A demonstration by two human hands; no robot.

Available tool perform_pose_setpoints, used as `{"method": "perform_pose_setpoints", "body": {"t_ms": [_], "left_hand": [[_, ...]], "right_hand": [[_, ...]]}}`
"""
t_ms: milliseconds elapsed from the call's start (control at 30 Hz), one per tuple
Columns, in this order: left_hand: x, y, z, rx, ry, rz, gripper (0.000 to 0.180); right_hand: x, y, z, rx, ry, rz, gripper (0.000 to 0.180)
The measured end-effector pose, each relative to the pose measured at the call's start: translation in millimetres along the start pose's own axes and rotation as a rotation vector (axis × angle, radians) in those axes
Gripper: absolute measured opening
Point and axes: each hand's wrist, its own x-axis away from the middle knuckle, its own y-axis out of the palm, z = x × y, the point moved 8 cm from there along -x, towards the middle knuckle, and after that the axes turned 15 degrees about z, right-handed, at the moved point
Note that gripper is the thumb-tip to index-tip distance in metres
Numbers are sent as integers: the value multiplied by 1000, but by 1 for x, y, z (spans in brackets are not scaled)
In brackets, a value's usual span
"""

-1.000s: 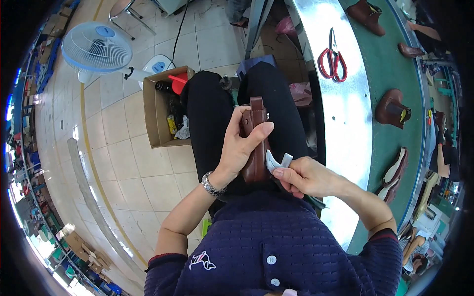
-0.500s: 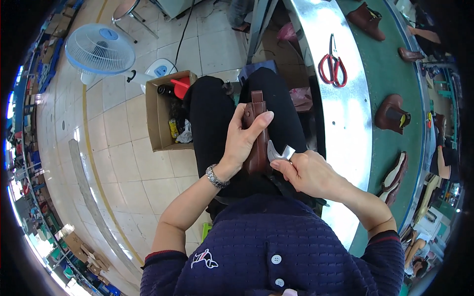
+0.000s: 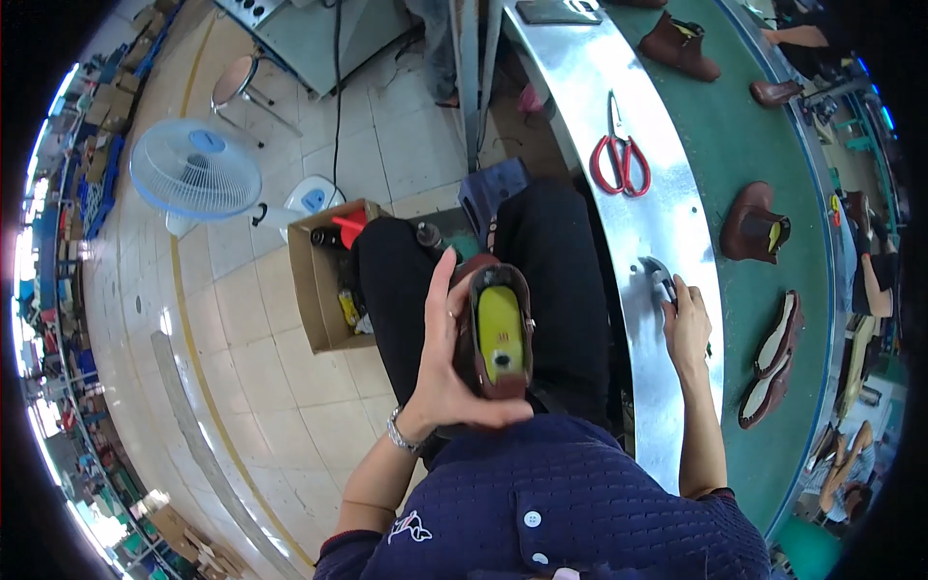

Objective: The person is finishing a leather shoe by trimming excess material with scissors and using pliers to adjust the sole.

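Left hand: the left hand [image 3: 447, 360] is clasped around a brown shoe [image 3: 494, 331], thumb under the heel end, fingers up its left side.
Shoe position: it is held over the lap, above dark trousers, well clear of the bench.
Shoe axis: the long axis runs near-to-far; the heel is toward the body, the toe points away. The opening faces up, and a yellow-green last [image 3: 501, 329] is seen inside.
Right hand: the right hand [image 3: 684, 324] is laid on the metal rail [image 3: 677, 222], fingers closed on a small dark metal tool [image 3: 661, 279].
Edges: the rail edge lies just right of the right knee; open tiled floor is seen to the left.
Floor items: a cardboard box [image 3: 307, 290] stands beside the left leg; a blue fan [image 3: 196, 174] stands farther off.
Bench: red-handled scissors [image 3: 620, 155] lie on the rail; brown shoe uppers [image 3: 753, 225] lie on the green belt [image 3: 773, 126].
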Motion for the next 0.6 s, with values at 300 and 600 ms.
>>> {"method": "perform_pose_setpoints", "body": {"t_ms": [300,600], "left_hand": [[-19,51,35,-57,275,-264,154],[-67,121,65,493,-135,-120,109]], "right_hand": [[-6,-51,-102,-575,-388,105,92],[26,-45,-100,-1227,-154,237,64]]}}
